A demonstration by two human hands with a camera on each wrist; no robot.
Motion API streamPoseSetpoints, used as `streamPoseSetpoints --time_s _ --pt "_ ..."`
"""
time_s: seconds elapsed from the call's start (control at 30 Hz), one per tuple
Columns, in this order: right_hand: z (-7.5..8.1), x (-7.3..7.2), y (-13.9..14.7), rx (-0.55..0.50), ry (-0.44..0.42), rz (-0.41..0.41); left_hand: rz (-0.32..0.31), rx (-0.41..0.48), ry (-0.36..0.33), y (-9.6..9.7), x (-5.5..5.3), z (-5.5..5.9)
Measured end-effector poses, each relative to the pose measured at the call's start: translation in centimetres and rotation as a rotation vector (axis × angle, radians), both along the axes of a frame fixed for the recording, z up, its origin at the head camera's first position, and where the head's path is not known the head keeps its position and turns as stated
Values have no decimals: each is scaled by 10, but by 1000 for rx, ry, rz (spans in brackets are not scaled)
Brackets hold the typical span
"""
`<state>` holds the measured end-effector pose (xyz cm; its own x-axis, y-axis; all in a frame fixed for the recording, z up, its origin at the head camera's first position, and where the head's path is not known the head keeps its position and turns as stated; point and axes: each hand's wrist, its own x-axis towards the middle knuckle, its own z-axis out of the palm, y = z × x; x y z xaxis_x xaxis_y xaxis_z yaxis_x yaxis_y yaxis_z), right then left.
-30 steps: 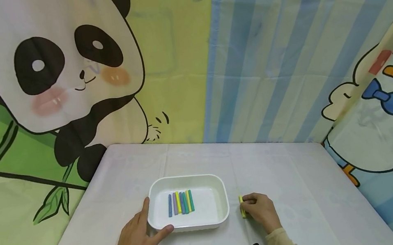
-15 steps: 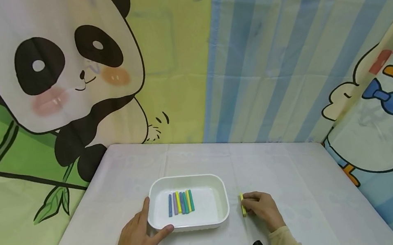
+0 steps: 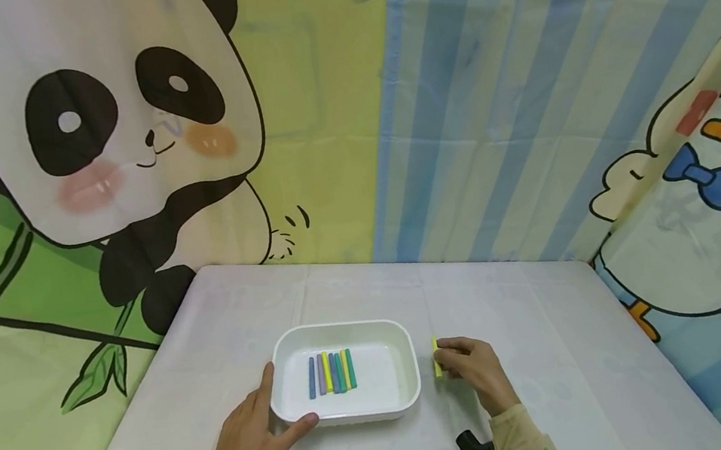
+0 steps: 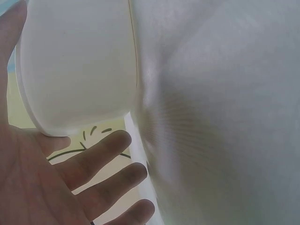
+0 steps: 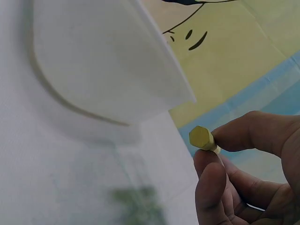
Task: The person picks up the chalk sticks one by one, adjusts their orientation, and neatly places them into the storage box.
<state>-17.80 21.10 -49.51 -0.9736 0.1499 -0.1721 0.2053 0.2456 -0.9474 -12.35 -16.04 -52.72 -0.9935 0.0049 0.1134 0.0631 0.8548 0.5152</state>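
Note:
A yellow hexagonal stick (image 3: pixel 437 359), like chalk or a crayon, is pinched between the thumb and fingers of my right hand (image 3: pixel 482 370), just right of the tray. Its six-sided end faces the camera in the right wrist view, where the stick (image 5: pixel 200 138) looks raised off the table. The white tray (image 3: pixel 388 408) bears a row of several thin sticks (image 3: pixel 334 372) in blue, purple, yellow and green, at its left half. My left hand (image 3: pixel 248 441) touches the tray's left corner, index finger at the left side and thumb at the front rim; the other fingers are straight and apart (image 4: pixel 47 173).
A white cloth (image 3: pixel 355 286) covers the table. Printed curtains, one with a panda (image 3: pixel 107 121), hang behind and beside it. A black curved piece (image 3: pixel 475 447) sits at the right wrist.
My right hand has carried the yellow stick away from me and slightly left, toward the tray. The left hand and the tray have stayed where they were.

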Motion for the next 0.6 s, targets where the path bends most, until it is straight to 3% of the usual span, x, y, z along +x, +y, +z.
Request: streamPoseSetpoints --time_s 0.6 --pt "24 -10 -34 -78 62 93 -2 6 7 0 1 0"
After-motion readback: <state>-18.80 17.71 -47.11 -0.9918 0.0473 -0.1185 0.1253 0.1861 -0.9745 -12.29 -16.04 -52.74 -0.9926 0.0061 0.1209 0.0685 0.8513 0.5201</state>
